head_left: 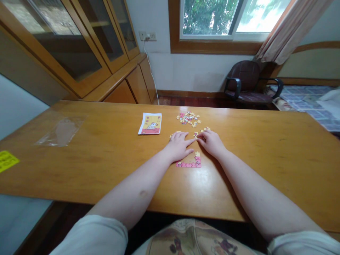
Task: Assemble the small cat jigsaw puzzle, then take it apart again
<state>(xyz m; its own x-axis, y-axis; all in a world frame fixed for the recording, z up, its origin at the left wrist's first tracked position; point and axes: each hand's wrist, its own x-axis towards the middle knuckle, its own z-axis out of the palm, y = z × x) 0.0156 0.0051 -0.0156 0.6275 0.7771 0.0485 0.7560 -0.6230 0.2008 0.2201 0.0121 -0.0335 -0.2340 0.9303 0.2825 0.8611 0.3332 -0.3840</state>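
Note:
My left hand point(179, 146) lies on the table with its fingers spread, the fingertips reaching toward a small yellow puzzle piece point(196, 135). At that piece, the thumb and fingers of my right hand point(211, 141) are pinched together on its edge. Joined pink pieces form a corner-shaped puzzle border point(189, 164) just below my hands, with a pale yellow piece point(197, 154) at the top of its right side. Part of a yellow row of pieces point(178, 132) shows behind my left hand. More yellow pieces point(205, 129) lie past my right fingers.
A heap of loose puzzle pieces point(188, 117) lies near the far table edge. Left of it is a picture card point(150, 124) with a white animal. A clear plastic bag point(62, 131) and a yellow label point(8, 160) are farther left on the wooden table point(114, 156). A chair point(245, 81) stands beyond.

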